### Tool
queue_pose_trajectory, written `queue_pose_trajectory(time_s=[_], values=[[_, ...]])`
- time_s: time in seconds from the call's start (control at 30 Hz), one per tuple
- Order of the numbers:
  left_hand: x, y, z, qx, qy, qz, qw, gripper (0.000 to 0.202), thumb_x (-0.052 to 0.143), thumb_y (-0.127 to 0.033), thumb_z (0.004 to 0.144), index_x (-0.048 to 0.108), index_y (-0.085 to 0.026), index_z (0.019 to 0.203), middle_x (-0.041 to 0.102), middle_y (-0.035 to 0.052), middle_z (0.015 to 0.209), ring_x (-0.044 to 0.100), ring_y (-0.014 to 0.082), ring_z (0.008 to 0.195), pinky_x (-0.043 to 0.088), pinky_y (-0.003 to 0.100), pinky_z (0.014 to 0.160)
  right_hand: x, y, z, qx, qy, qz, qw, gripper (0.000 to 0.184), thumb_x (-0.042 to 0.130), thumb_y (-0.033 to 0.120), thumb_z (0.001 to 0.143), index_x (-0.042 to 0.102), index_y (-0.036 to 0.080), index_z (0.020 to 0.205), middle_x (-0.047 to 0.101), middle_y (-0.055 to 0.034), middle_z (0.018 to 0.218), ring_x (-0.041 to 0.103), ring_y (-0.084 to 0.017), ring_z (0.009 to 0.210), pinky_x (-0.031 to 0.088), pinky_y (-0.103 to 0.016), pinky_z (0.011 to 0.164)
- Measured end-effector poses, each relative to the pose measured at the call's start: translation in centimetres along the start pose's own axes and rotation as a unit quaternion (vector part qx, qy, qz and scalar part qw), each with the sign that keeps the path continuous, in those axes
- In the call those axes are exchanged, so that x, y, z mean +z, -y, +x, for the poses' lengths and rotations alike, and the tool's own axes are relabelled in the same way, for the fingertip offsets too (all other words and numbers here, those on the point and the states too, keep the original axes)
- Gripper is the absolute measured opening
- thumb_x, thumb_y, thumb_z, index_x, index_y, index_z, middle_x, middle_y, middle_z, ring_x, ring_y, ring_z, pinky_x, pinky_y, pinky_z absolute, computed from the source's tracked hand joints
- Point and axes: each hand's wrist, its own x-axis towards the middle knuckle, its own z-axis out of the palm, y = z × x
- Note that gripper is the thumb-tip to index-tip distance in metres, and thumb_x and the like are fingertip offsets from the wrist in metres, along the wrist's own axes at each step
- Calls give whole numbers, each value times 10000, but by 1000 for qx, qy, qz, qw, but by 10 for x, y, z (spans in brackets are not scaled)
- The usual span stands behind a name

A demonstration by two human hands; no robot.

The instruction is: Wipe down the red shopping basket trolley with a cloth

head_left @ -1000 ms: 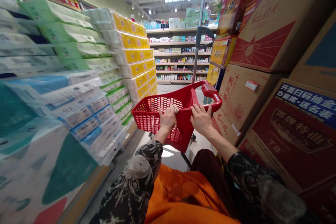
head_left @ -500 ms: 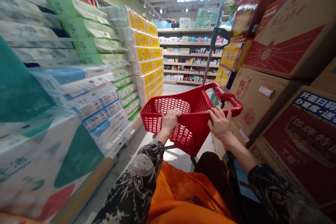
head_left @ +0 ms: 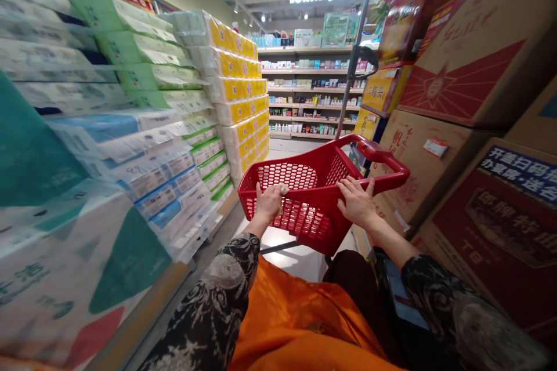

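A red plastic shopping cart stands sideways before me, its perforated basket to the left and its push handle to the right. My left hand is at the near rim, closed on a small pale crumpled cloth; most of the cloth is hidden by the fingers. Farther right along the same rim, my right hand grips the edge close to the handle, with its fingers over the top. I see only perforated walls inside the basket.
Tissue packs are stacked on a low pallet at left, with yellow-sided packs beyond. Cardboard cartons rise close on the right. A grey upright pole stands behind the cart, before shelves of cosmetics.
My left hand has slid leftward along the rim with the cloth. My right hand has also shifted a little left, while the cart sits slightly farther right in view.
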Motion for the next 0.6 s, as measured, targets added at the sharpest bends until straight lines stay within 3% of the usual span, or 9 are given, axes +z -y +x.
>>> queue_pose_trajectory(time_s=[0.1,0.27,0.33,0.4,0.6], values=[[-7,18,-4,-16,-16,19,1000,409,302,-206,858,488,-228,1221,633,77,1109,554,224,1059,38,550,1118,-1,2,-1,-19,3,4,1000,457,436,202,771,552,153,1210,550,-111,1280,408,-308,1235,-13,-676,1033],[-20,70,-11,-130,-20,61,990,434,246,-197,847,576,-277,1116,650,110,1034,557,262,1045,75,586,1101,7,13,-2,-21,-31,1,999,440,431,191,787,560,155,1206,561,-111,1268,411,-301,1237,-39,-643,1049],[-20,72,-9,-133,-19,60,989,434,244,-183,845,581,-282,1100,651,103,1051,551,262,1054,67,593,1099,12,22,0,-6,-43,-2,999,421,429,189,795,570,142,1189,566,-119,1263,412,-291,1239,-33,-619,1060],[-15,55,-5,-95,-21,38,994,427,260,-166,842,564,-257,1127,640,99,1102,535,263,1085,41,608,1096,15,30,2,4,-44,-8,999,417,432,188,795,571,121,1182,562,-130,1267,407,-284,1246,-11,-597,1071],[7,-43,16,18,-19,-19,999,403,346,-170,849,490,-235,1220,581,70,1247,485,217,1188,26,588,1111,15,40,6,-2,-32,-23,999,448,418,168,782,553,106,1205,543,-129,1294,388,-280,1265,0,-582,1075]])
